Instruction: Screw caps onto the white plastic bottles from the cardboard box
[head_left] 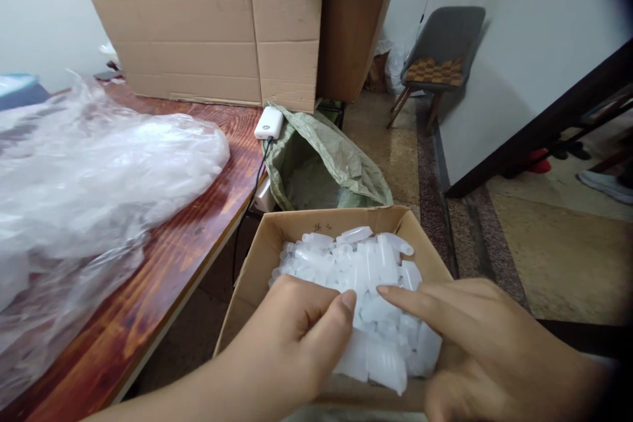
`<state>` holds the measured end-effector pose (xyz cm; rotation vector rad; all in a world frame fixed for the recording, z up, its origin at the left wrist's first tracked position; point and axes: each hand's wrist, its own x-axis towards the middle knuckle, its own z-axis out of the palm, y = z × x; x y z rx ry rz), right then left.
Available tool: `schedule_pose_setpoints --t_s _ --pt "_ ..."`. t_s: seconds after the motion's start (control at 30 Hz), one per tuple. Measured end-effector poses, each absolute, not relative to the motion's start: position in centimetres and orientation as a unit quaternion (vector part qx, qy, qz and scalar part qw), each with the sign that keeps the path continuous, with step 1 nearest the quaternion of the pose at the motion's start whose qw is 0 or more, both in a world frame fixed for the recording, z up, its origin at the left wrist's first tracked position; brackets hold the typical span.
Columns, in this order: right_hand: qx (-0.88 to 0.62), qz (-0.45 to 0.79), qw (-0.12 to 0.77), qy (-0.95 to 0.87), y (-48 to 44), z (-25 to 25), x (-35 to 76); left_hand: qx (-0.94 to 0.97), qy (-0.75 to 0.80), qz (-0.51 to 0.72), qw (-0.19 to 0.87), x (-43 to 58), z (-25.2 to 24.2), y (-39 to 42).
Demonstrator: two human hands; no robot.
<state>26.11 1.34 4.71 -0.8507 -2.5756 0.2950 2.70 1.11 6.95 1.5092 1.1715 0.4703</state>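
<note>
A cardboard box (257, 290) stands below me, filled with many translucent white plastic pieces (378, 260), short, tube-like and tapered. Over its near left part is my left hand (304, 333), closed, with the thumb pressed against the curled index finger. Whatever it may pinch is hidden. A ribbed white piece (386, 362) shows just right of that thumb; whether the hand touches it, I cannot tell. My right hand (487, 336) hovers over the box's right side, its index finger stretched out towards my left thumb. Its lower fingers are blurred, and I see nothing held in it.
Beyond the box sits an open green woven sack (341, 151). A white device with a cable (270, 123) lies at the corner of the wooden table (198, 211). Clear plastic bags (109, 171) and a large carton (198, 26) are on the table. A grey chair (445, 46) stands behind.
</note>
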Motion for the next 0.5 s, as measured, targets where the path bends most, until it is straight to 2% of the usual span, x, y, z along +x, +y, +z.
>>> schedule_pose_setpoints --t_s 0.17,0.23,0.3,0.4,0.5 --pt "-0.251 0.043 0.276 -0.927 1.2 5.9 24.1 0.619 0.501 0.176 0.578 3.8 6.7 1.0" --pt "-0.298 0.12 0.3 -0.898 1.4 5.8 23.4 0.663 0.504 0.213 0.511 4.1 6.5 1.4" --pt "-0.39 0.276 0.308 -0.823 1.9 5.4 23.0 0.731 0.498 0.277 0.375 4.0 6.3 2.8" --pt "-0.5 0.552 0.29 -0.601 2.9 4.7 23.0 0.792 0.506 0.328 0.091 3.6 5.6 7.2" --pt "-0.484 0.718 0.262 -0.425 3.5 4.3 23.4 0.772 0.589 0.226 -0.084 3.4 4.4 11.4"
